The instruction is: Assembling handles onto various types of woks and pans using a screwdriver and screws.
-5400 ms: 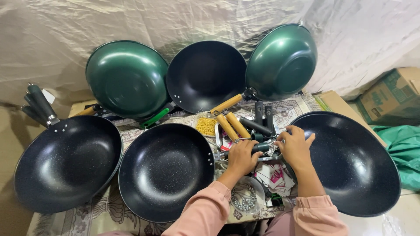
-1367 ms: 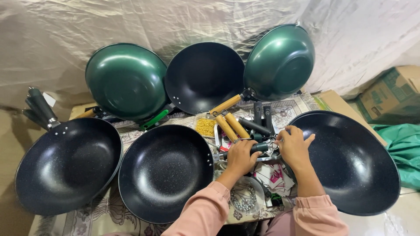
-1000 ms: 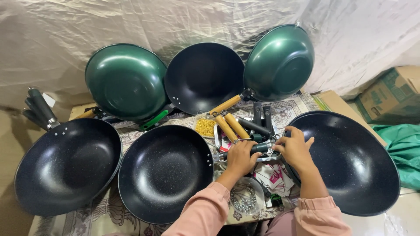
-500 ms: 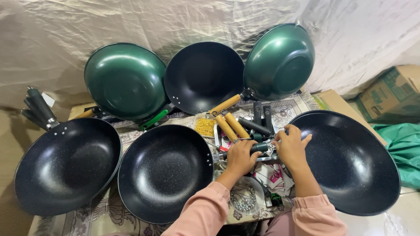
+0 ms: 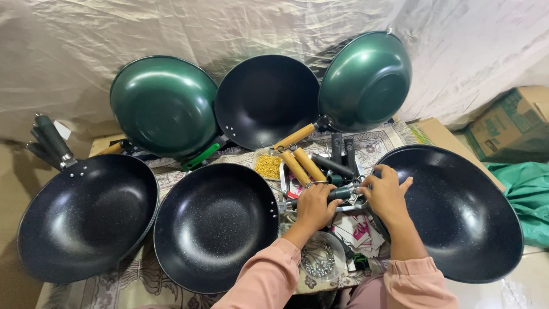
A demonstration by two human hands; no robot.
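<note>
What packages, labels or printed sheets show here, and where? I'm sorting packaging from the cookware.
Cardboard box: far right, behind the right black pan; brown, open flaps, green printed side.
Green bag: right edge, below the box; crumpled plastic.
Printed sheets: under the hands, between the middle and right pans; white with pink and dark print.
White tag: far left, by the dark pan handles; small, white.
No screens or signs.

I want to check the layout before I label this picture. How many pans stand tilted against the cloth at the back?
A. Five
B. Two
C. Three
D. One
C: three pans lean on the cloth, a green one on the left, a black one in the middle and a green one on the right, while three other black pans lie flat in front.
</note>
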